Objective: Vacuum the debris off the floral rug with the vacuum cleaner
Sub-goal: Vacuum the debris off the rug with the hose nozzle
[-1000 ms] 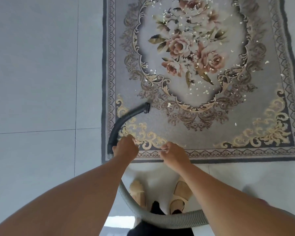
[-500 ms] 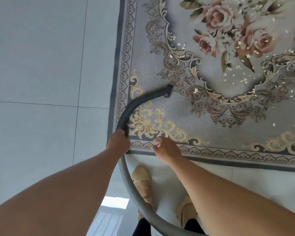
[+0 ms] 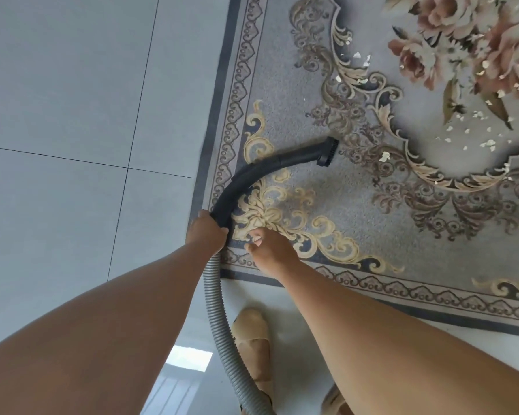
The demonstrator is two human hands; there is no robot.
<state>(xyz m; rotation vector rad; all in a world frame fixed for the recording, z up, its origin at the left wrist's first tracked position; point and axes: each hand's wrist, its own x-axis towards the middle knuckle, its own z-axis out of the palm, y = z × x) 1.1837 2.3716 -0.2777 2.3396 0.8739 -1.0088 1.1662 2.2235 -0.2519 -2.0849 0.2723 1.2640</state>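
Note:
The grey floral rug point(image 3: 372, 223) with gold scrolls and pink roses fills the right side. Small white bits of debris point(image 3: 384, 157) lie scattered on its oval centre. My left hand point(image 3: 206, 233) grips the curved black vacuum handle tube point(image 3: 252, 178), whose small brush nozzle point(image 3: 328, 152) rests on the rug near the oval border. A grey ribbed hose point(image 3: 219, 324) runs back from that hand between my arms. My right hand point(image 3: 268, 250) hovers just beside the left one over the rug's corner, fingers loosely curled, holding nothing that I can see.
Pale grey floor tiles point(image 3: 72, 145) cover the left side. My feet in beige shoes point(image 3: 253, 339) stand on the tiles just below the rug's near edge, with the hose passing to their left.
The view has shifted left and nearer to the rug's corner. The nozzle has slid further along the rug toward the oval border. Both hands have come closer together.

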